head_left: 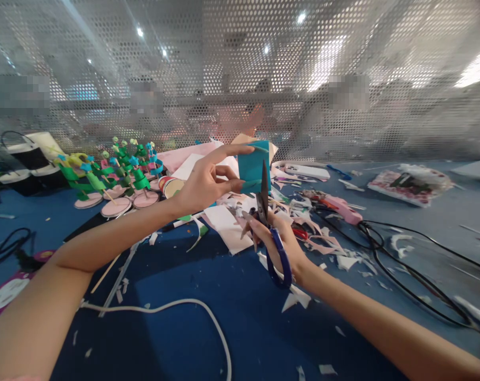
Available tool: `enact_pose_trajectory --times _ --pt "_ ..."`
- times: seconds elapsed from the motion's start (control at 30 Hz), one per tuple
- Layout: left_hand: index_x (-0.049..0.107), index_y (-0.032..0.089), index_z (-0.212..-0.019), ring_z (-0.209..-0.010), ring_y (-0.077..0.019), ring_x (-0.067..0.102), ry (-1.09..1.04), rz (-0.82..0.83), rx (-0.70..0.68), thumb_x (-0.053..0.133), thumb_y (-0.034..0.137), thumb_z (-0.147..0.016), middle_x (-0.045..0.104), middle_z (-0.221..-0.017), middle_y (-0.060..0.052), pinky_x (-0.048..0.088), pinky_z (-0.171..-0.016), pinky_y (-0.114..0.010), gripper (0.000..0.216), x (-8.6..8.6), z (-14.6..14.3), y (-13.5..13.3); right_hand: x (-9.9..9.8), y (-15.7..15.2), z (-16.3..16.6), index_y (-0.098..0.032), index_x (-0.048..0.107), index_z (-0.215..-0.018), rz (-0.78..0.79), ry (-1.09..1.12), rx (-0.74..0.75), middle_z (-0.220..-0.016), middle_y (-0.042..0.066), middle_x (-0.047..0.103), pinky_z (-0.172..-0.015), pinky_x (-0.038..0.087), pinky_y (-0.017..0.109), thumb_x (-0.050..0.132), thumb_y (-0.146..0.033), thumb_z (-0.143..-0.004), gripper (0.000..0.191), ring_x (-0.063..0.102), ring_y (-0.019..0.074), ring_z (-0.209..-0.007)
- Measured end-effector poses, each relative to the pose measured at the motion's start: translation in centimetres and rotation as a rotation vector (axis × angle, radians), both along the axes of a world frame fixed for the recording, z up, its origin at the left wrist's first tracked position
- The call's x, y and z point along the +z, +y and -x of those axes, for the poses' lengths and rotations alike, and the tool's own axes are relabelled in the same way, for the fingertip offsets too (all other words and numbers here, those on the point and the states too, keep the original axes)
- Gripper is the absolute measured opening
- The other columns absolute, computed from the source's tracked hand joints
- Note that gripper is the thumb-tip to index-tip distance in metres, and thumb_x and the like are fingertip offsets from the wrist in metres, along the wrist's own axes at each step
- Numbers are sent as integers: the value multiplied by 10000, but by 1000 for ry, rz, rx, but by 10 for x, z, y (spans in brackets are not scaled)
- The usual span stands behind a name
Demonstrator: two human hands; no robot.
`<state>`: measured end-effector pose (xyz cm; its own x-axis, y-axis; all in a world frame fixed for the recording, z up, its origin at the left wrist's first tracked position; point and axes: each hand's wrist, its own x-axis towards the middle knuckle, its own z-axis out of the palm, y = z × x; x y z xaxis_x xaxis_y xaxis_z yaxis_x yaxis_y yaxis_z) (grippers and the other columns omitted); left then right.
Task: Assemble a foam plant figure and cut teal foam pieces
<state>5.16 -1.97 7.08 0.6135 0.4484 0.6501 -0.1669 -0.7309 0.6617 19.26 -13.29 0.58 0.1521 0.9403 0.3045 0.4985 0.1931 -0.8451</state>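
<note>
My left hand (208,180) pinches a small blue piece of paper (252,169) by its left side, thumb below and fingers above, holding it up over the table. In my right hand (282,238) is a pair of scissors (279,259) with dark blue handles, its blades pointing upward. Those blades lie along the right edge of the blue paper; whether they are cutting into it I cannot tell. White paper (228,227) and a heap of scraps lie below and behind my hands.
Small paper trees (139,177) on round pink bases stand at the left. A pink glue gun (343,209) with a black cable (414,275) lies at the right. A white cord (176,302) curves across the blue table (164,344). Behind rises a perforated metal screen (232,63).
</note>
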Motion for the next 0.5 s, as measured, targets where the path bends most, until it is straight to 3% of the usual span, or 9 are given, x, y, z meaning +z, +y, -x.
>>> enact_pose_trajectory --times 0.5 --pt "524 276 -1189 -664 -42 587 -9 -1 -57 681 262 -711 431 -1363 -64 545 -591 -196 503 -1 1 1 -10 3 -4 -188 453 -687 -6 86 17 -589 -10 477 -502 357 251 458 -570 -798 398 437 107 -536"
